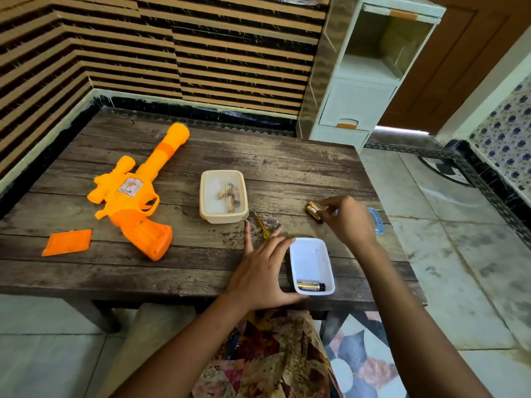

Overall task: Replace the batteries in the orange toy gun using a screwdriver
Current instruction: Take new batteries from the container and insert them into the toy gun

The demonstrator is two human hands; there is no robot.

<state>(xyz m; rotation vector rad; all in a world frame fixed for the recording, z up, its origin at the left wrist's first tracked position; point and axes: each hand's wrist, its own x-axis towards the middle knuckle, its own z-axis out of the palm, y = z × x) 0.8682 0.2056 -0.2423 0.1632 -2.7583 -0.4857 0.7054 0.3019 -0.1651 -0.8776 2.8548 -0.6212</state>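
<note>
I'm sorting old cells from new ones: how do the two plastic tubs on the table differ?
The cream tub sits farther off, untouched, with several batteries jumbled inside. The white tub sits close, touched by the left hand, with only a battery or two lying flat. Both are rectangular and lidless.

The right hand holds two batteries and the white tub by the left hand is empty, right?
Not empty: the head view shows one battery lying in the white tub. The right hand does hold two batteries, and the left hand touches the tub.

Batteries [314,211] in right hand [348,222], left hand [263,272] against white tray [310,258]
</note>
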